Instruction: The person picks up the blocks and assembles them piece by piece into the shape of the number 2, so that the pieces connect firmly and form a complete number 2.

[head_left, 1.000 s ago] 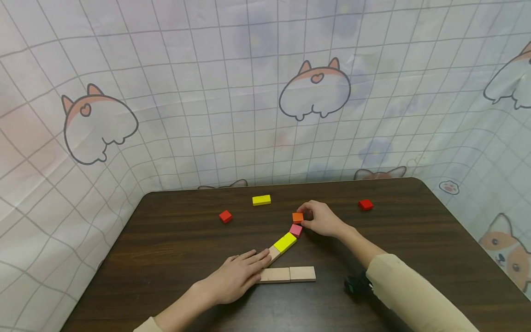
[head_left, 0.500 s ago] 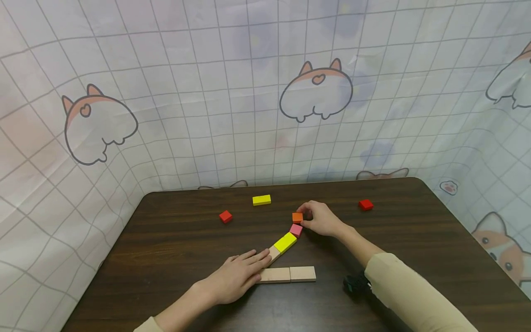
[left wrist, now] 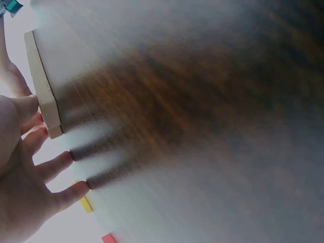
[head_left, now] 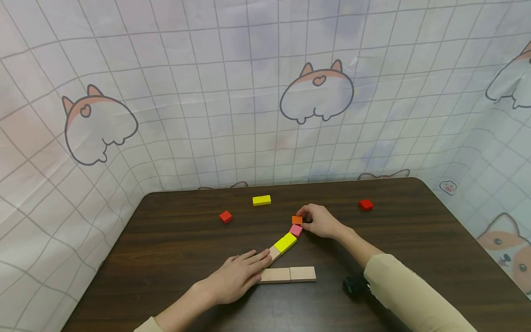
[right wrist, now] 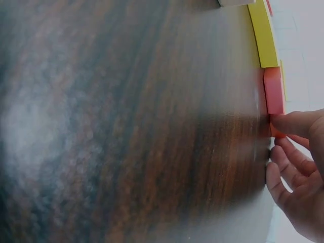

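My right hand (head_left: 321, 221) pinches a small orange block (head_left: 297, 220) between thumb and fingers, up against a pink block (head_left: 296, 230). In the right wrist view the thumb covers much of the orange block (right wrist: 277, 129). From the pink block the line runs on through a yellow block (head_left: 285, 242) to a plain wooden block (head_left: 274, 254). My left hand (head_left: 240, 275) lies with straight, spread fingers over the near end of that line and hides part of it. Two plain wooden blocks (head_left: 288, 275) lie end to end beside its thumb.
Farther back on the dark table (head_left: 174, 258) lie a loose yellow block (head_left: 262, 200), a red block (head_left: 226, 216) on the left and another red block (head_left: 366, 204) on the right. A small black device (head_left: 354, 285) is at my right wrist. Patterned cloth (head_left: 232, 101) hangs behind.
My right hand has drawn the orange block slightly nearer, closing the gap to the pink block. My left hand stays where it was.
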Demonstrator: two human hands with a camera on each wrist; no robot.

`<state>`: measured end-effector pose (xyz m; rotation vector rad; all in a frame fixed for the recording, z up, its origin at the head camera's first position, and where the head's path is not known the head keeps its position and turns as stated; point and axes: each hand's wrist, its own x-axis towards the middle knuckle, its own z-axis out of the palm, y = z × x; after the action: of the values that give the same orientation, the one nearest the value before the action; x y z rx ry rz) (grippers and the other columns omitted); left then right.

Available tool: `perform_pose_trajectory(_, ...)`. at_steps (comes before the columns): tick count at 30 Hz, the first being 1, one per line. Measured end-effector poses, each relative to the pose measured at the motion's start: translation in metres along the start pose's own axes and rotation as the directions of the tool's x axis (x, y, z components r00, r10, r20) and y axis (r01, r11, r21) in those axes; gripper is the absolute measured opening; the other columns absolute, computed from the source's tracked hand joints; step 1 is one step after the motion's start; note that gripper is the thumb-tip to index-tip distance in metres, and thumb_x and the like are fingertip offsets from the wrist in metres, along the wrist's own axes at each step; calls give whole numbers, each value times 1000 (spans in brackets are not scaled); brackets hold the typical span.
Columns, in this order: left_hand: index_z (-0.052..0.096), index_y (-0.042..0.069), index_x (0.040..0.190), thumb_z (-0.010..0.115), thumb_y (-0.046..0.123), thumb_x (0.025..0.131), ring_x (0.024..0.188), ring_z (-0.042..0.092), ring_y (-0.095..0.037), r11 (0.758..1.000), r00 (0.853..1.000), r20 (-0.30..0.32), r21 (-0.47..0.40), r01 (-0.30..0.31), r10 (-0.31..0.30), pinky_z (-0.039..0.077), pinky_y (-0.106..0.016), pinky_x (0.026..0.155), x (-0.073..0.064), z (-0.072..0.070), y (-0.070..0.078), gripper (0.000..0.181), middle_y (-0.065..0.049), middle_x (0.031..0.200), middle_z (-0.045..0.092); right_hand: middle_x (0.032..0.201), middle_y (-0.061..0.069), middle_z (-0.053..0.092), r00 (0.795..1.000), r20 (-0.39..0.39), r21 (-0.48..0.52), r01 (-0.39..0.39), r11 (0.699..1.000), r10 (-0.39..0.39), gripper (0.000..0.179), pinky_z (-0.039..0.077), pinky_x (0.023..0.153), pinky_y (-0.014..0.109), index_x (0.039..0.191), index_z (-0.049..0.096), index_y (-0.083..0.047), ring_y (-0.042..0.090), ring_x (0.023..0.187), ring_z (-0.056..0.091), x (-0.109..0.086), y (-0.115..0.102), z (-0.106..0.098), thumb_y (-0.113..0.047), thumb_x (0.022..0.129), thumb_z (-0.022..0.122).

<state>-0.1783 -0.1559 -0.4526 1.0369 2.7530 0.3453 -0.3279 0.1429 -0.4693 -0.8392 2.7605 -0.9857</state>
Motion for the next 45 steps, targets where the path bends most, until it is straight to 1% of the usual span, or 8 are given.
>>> perform_pose_trajectory(6,36,21,162,47,31,111,147,37,-32,1000,1000,-1,3,-9,9,40,-62,105,-3,2,-3,53,3,166,31,103,7,64,1000,-16,-12,-6,1000,5,29,48,75,34,119,69,0,21,86,54,-3,-2,3,-3,91,76)
perform_pose_trajectory(15,36,19,162,47,31,111,147,38,-33,1000,999,-6,1,-31,31,40,-62,105,-10,2,-4,53,2,165,32,103,7,64,999,-36,-14,-16,1000,16,30,48,75,34,119,69,0,20,86,54,-9,-5,8,-3,91,76)
perform_pose_trajectory(18,37,18,162,47,29,111,146,39,-34,999,999,-15,-5,-34,34,40,-63,104,-11,3,2,53,1,165,33,102,7,64,999,-32,-11,-5,1000,4,30,49,75,34,119,69,0,21,86,55,-13,-4,7,-3,91,76)
perform_pose_trajectory(23,37,18,161,47,29,111,146,39,-34,999,999,-25,-10,-30,30,40,-63,104,-14,6,12,52,0,165,34,108,9,66,1000,-26,-8,14,1000,-14,33,51,80,37,122,68,0,22,89,57,-21,0,4,-4,91,77)
perform_pose_trajectory(26,37,17,161,47,29,111,146,39,-35,1000,999,-30,-3,-27,27,40,-63,104,-16,8,17,52,0,165,33,113,10,66,1000,-30,-2,9,1000,-9,34,52,83,39,123,67,-1,23,91,58,-28,4,0,-3,90,77)
perform_pose_trajectory(30,38,17,161,47,29,111,146,39,-35,1000,999,-35,3,-20,20,40,-63,104,-18,11,25,52,-1,165,33,116,11,67,999,-39,-1,1,1000,-1,34,52,83,42,123,67,-1,23,91,59,-38,14,-8,-2,90,76)
perform_pose_trajectory(40,37,18,161,48,29,111,146,39,-34,1000,999,-31,-4,-13,13,40,-62,104,-18,11,25,53,0,165,34,119,16,66,997,-82,-3,-2,1000,2,34,51,86,49,124,66,2,27,94,61,-60,33,-35,-2,92,75)
perform_pose_trajectory(45,37,19,162,48,30,111,146,38,-34,1000,1000,-26,1,-7,7,40,-62,105,-17,11,25,53,1,165,33,121,19,65,992,-121,24,-24,999,27,35,51,88,52,126,65,3,31,98,63,-73,44,-52,-1,92,75)
